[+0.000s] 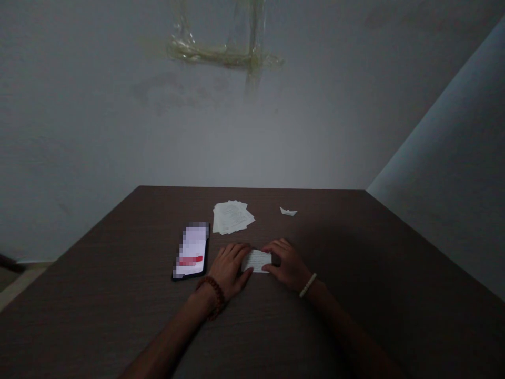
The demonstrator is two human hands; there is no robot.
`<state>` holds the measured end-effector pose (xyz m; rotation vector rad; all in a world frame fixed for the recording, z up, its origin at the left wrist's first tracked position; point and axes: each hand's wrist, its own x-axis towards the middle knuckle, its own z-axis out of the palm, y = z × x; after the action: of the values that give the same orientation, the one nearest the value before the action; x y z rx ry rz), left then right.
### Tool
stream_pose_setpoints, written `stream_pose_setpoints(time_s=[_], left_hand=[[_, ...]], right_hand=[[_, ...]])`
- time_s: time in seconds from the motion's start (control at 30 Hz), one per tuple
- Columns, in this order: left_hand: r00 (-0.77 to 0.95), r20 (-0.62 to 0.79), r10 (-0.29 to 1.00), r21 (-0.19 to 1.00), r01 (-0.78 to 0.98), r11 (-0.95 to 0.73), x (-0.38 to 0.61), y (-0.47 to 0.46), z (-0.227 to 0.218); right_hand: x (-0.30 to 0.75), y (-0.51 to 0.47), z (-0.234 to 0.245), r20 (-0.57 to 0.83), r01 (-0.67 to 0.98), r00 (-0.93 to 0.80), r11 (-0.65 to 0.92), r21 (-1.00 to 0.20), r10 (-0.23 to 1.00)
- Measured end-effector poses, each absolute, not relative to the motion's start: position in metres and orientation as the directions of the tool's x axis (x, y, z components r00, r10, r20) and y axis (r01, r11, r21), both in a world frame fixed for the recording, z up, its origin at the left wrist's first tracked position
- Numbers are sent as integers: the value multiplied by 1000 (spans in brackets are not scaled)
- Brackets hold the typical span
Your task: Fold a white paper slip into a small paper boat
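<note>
A small folded sheet of white paper (257, 260) lies on the dark wooden table (355, 247) between my hands. My left hand (229, 268), with a brown bead bracelet at the wrist, rests flat on the paper's left edge, fingers stretched out. My right hand (287, 262), with a white bead bracelet, presses on the paper's right edge with curved fingers. Neither hand lifts the paper off the table.
A phone (191, 251) with a lit screen lies left of my left hand. A loose stack of white sheets (232, 216) sits behind the hands. A small folded paper boat (288, 211) stands further right. Grey walls close off the back and right.
</note>
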<state>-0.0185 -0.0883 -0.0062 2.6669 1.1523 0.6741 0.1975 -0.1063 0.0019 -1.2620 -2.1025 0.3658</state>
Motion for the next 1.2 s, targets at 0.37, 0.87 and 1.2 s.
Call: stream_pose_setpoints(time_s=[0.37,0.87,1.2], left_hand=[[568,340,750,507,561,-654,-22,-86,-14],[727,340,596,375,477,-795,-26,-83,-10],[715,320,622,357,517,-778,-25,-88,-5]], right_hand=[[198,-107,-10,378,679,-284,463,-570,881],[210,-110,-11,448,555,-488,663,-503,749],[198,-117,0,347,675,-490,600,-430,800]])
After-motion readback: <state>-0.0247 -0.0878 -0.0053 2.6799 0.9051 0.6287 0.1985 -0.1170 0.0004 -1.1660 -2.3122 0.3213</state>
